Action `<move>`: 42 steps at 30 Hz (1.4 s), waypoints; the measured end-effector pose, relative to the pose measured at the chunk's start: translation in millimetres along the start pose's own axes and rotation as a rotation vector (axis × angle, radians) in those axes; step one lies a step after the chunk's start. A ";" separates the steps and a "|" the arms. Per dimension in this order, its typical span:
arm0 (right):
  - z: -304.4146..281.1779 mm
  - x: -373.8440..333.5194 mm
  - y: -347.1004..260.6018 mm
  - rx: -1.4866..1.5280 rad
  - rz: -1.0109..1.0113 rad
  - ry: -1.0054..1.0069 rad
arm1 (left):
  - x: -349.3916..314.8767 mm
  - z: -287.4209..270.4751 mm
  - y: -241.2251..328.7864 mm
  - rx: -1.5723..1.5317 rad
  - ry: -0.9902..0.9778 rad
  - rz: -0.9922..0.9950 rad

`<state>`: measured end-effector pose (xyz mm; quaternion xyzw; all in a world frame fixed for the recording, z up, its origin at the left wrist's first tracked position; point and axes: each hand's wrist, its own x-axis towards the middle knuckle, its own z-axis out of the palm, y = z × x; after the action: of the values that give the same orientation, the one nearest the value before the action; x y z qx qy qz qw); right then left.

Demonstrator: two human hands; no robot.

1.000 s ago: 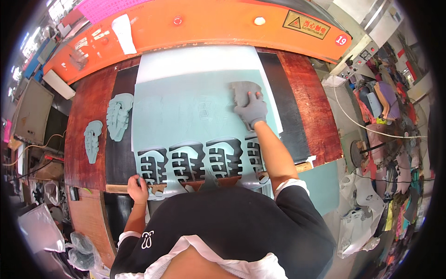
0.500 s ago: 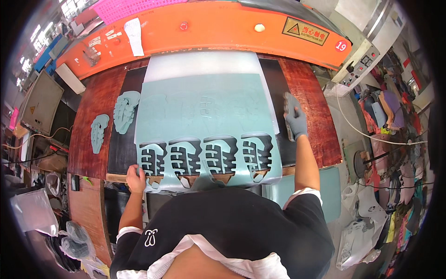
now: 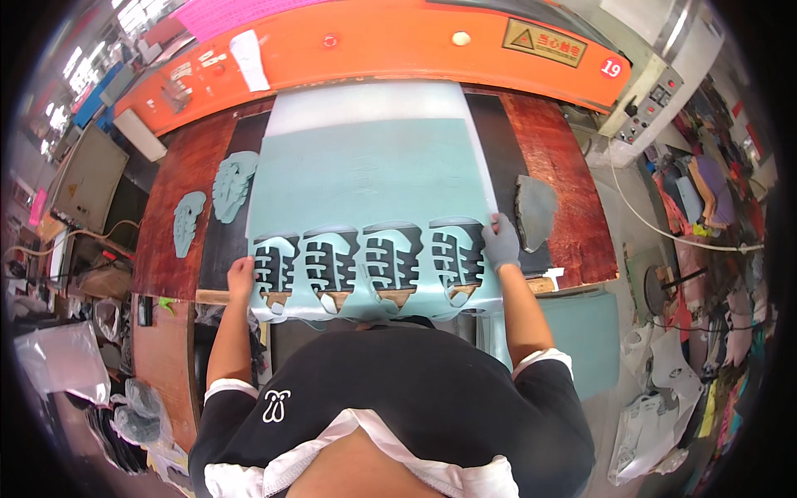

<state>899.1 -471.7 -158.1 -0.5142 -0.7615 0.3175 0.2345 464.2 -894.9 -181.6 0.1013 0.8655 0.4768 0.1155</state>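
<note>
A pale green sheet [image 3: 365,170] lies in front of me, its near part pierced by a row of several shoe-upper-shaped holes. My bare left hand [image 3: 241,278] pinches the sheet's left edge near the front. My right hand [image 3: 501,243], in a grey glove, grips its right edge, a little farther back. To the right of that hand a grey cutting die [image 3: 535,212] lies by itself on the board. Cut green pieces [image 3: 234,184] form a small stack left of the sheet, and another cut piece [image 3: 189,222] rests farther left.
Under the green sheet is a white sheet [image 3: 365,104] on a black cutting board [image 3: 222,249]. An orange press beam [image 3: 390,41] spans the back, with a control panel [image 3: 652,108] at its right. More green sheets [image 3: 573,340] lie below the table's right front.
My right hand has let go of the cutting die on the right and moved left onto the sheet's right edge. My left hand has shifted slightly up along the left edge.
</note>
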 end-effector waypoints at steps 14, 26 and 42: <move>-6.4 -64.6 -13.6 -0.173 -0.160 0.238 | 2.8 -36.5 40.3 -0.631 -0.560 -0.242; 155.0 -50.3 -248.3 -0.124 -0.926 -0.195 | 68.1 5.7 74.7 -0.964 -1.121 -0.346; 245.8 -29.3 -286.7 0.069 -1.229 -0.505 | 38.1 37.8 66.2 -1.525 -1.155 -0.356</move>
<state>559.9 -635.9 -120.5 0.1115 -0.9371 0.2609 0.2033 443.5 -818.9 -149.0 0.0854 0.1371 0.7619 0.6273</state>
